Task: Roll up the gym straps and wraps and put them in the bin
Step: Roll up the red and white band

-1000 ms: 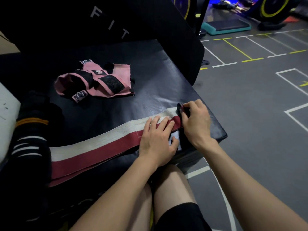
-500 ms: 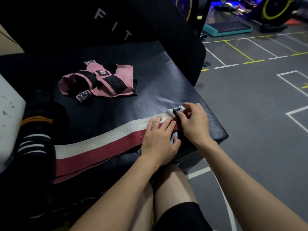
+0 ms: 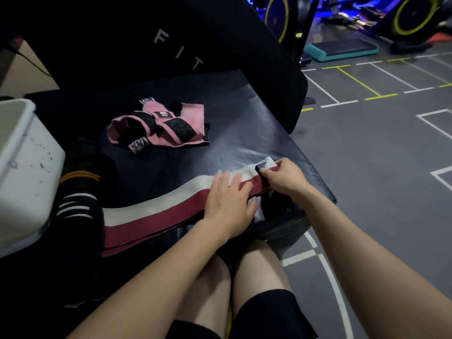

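A long white and dark red wrap [image 3: 156, 211] lies flat across the black padded box [image 3: 234, 123]. My left hand [image 3: 228, 204] presses flat on it near its right end. My right hand [image 3: 283, 177] pinches that end, folded over with its black fastener, at the box's right corner. A pink wrap with black patches [image 3: 166, 126] lies loose further back. A black wrap with orange and white stripes [image 3: 78, 192] sits at the left, beside a white bin [image 3: 27, 167].
A tall black pad lettered FIT [image 3: 178, 52] stands behind the box. Grey gym floor with white and yellow lines [image 3: 381, 148] spreads to the right. A teal step platform [image 3: 342, 48] and machines stand far back. My bare knees [image 3: 234, 277] are below.
My right hand has folded the wrap's end over towards my left hand. The view has shifted, so the white bin shows more at the left.
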